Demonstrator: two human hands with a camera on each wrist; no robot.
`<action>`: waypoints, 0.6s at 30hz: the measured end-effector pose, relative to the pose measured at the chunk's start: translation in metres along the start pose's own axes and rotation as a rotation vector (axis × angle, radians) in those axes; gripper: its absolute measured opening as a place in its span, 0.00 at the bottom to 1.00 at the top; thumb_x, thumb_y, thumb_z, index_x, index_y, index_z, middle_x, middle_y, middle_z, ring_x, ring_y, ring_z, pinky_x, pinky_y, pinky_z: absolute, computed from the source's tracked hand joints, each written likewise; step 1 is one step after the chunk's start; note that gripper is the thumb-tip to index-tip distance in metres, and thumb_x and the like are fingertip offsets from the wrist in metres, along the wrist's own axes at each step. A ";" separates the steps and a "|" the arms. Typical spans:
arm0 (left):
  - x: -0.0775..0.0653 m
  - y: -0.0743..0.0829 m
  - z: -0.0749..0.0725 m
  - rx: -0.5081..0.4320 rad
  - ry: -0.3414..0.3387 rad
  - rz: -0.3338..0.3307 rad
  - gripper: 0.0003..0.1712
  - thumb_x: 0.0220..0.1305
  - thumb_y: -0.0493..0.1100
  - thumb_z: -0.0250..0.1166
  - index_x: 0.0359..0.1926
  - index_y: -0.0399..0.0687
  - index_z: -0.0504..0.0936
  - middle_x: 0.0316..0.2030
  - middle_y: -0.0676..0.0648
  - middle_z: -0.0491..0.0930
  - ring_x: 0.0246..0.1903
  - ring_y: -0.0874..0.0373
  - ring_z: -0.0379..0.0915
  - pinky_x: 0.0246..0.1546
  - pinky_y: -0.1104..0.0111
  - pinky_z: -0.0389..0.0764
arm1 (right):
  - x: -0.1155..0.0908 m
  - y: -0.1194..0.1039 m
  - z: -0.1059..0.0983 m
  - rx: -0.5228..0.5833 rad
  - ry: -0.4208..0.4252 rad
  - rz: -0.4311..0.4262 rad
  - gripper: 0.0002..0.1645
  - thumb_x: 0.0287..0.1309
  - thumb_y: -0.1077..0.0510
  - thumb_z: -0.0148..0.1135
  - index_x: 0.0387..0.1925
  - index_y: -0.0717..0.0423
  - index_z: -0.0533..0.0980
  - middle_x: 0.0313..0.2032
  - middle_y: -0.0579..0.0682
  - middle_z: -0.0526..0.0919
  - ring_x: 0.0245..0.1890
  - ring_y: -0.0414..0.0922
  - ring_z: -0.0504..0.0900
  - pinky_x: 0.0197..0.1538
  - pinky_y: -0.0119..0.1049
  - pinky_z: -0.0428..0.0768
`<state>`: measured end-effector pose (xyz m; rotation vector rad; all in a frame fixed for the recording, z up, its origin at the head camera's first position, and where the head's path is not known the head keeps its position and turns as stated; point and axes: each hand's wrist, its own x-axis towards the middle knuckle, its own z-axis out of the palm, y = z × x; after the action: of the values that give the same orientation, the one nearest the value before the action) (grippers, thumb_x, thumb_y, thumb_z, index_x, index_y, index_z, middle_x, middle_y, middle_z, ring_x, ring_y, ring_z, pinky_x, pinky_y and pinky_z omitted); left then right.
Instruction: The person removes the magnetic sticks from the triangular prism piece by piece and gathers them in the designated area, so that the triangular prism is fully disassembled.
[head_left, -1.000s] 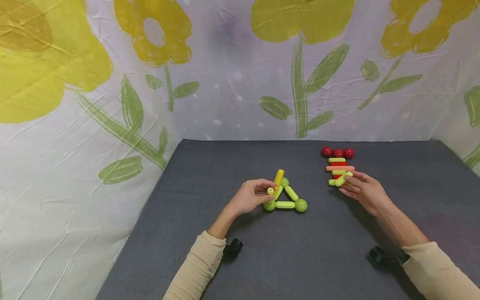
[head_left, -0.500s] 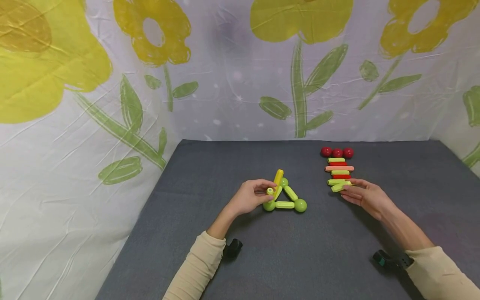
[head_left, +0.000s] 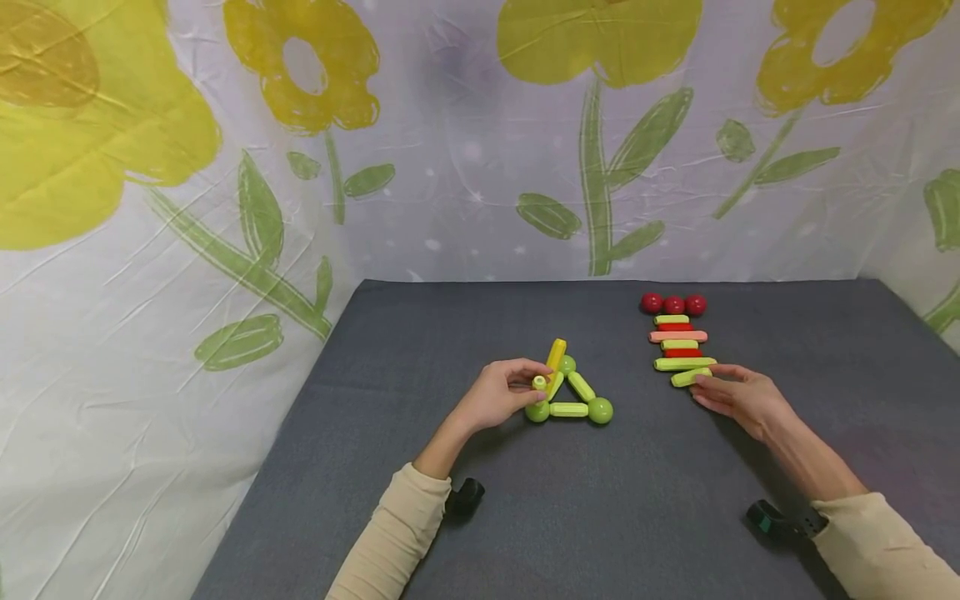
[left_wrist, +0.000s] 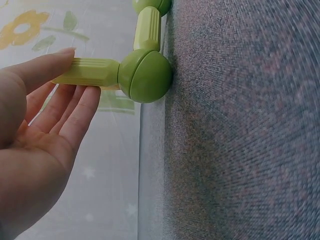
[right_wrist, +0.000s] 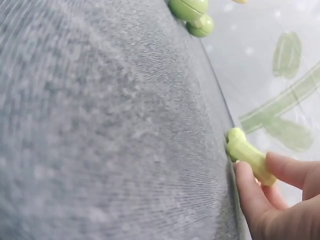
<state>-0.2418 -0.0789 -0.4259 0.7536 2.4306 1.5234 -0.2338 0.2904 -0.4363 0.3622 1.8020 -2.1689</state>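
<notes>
A triangle of light green rods and green balls lies on the table; one front rod (head_left: 568, 410) runs to the right ball (head_left: 600, 411). My left hand (head_left: 498, 392) pinches an upright light green rod (left_wrist: 89, 71) that meets the left corner ball (left_wrist: 150, 76). Behind those fingers, a longer yellow rod (head_left: 557, 353) slants up, its lower end partly hidden. On the right, my right hand (head_left: 742, 402) pinches a short light green rod (head_left: 690, 377) between thumb and fingers. It is just in front of a longer light green rod (head_left: 684, 364).
Behind the right hand, a column of rods lies crosswise, including a salmon rod (head_left: 678, 337) and a red rod (head_left: 682, 353). Several more are short. Three red balls (head_left: 673, 305) sit at the back. A flower-printed cloth (head_left: 450, 167) hangs behind the dark table (head_left: 570, 517).
My right hand has drawn the short light green rod toward me and slightly right, away from the longer rod. My left hand stays in place on the upright rod.
</notes>
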 end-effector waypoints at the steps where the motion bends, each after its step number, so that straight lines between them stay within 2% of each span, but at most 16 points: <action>1: 0.000 0.000 0.000 0.000 0.000 0.001 0.18 0.61 0.34 0.66 0.53 0.40 0.80 0.46 0.47 0.80 0.47 0.56 0.77 0.41 0.68 0.80 | 0.000 0.000 0.000 -0.023 0.015 0.014 0.45 0.64 0.65 0.58 0.70 0.72 0.42 0.32 0.44 0.82 0.34 0.40 0.84 0.45 0.38 0.80; 4: 0.000 0.000 0.000 0.002 -0.002 0.005 0.18 0.61 0.34 0.66 0.53 0.40 0.80 0.46 0.47 0.80 0.47 0.57 0.77 0.41 0.69 0.80 | 0.001 0.000 -0.001 -0.073 0.034 0.038 0.45 0.66 0.63 0.55 0.70 0.73 0.39 0.31 0.43 0.82 0.34 0.40 0.84 0.44 0.38 0.81; 10: 0.001 0.000 0.000 0.004 -0.001 0.015 0.18 0.61 0.33 0.66 0.53 0.40 0.80 0.46 0.47 0.80 0.46 0.57 0.77 0.40 0.69 0.79 | 0.002 0.000 -0.004 -0.104 0.057 0.066 0.39 0.68 0.61 0.54 0.68 0.74 0.46 0.30 0.42 0.83 0.32 0.39 0.84 0.43 0.36 0.81; 14: 0.000 0.000 0.000 -0.004 -0.003 0.012 0.18 0.61 0.33 0.66 0.53 0.39 0.80 0.46 0.46 0.80 0.47 0.54 0.77 0.41 0.69 0.80 | 0.003 -0.001 -0.005 -0.083 0.051 0.094 0.37 0.67 0.61 0.55 0.68 0.73 0.49 0.30 0.43 0.83 0.32 0.39 0.84 0.43 0.35 0.81; 18: -0.001 -0.001 0.000 -0.012 -0.003 0.014 0.18 0.61 0.33 0.66 0.53 0.39 0.80 0.47 0.45 0.80 0.47 0.53 0.77 0.41 0.68 0.80 | 0.003 -0.002 -0.006 -0.062 0.038 0.100 0.40 0.68 0.62 0.54 0.69 0.74 0.45 0.30 0.43 0.83 0.32 0.39 0.84 0.43 0.36 0.81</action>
<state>-0.2417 -0.0796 -0.4265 0.7722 2.4172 1.5390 -0.2370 0.2963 -0.4370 0.4710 1.8262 -2.0470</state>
